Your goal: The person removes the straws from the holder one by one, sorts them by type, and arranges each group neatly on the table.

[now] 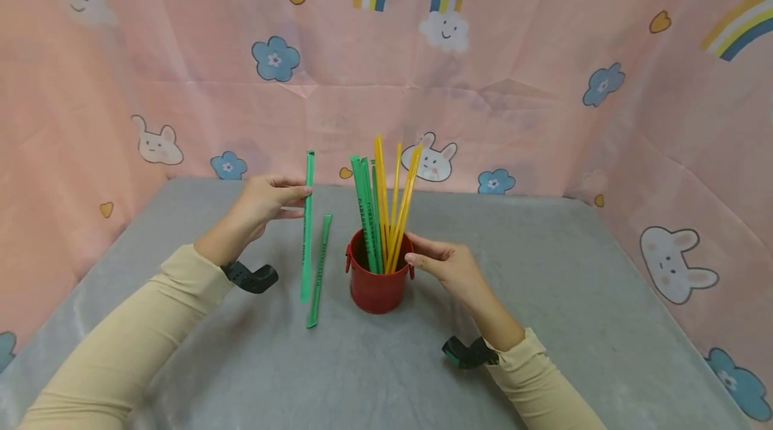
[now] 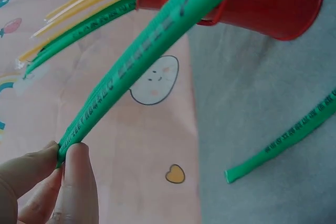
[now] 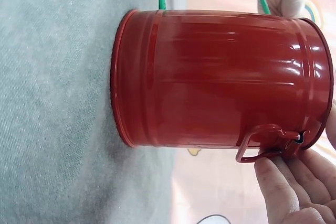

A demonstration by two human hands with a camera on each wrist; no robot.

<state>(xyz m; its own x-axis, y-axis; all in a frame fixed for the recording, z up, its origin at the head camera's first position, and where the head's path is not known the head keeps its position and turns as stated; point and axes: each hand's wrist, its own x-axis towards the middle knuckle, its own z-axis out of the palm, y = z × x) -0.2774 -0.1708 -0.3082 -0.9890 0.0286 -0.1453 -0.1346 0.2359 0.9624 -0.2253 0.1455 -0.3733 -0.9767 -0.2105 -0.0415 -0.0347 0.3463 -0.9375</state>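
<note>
One round red metal-looking bucket [image 1: 378, 292] with small side handles, upright on the grey cloth-covered table [image 1: 513, 242] in front of the person, placed centrally, it seems, so that either hand can reach it. In it: several slim green printed sticks [image 1: 365, 208], grouped to the person's left, and several slim yellow sticks [image 1: 403, 208], grouped to the right, all leaning on the rim because they stand well taller than the wall. One right hand [image 1: 449, 265], thumb and fingers set about the near rim and side handle, holding the bucket, presumably to keep a light, top-heavy vessel from tipping. One left hand [image 1: 266, 205], thumb and fingers pinching a single slim green printed stick [image 1: 308, 235] near its upper end, so that its length hangs nearly upright beside the bucket; that high grip likely leaves the lower end free to steer. Whether that end touches the table, I cannot tell. One loose green printed stick [image 1: 319, 276], lying on the table between the held one and the bucket, within easy reach of the left hand. Behind all: a pink patterned cloth backdrop [image 1: 525, 47] with rainbows, rabbits and flowers.
</note>
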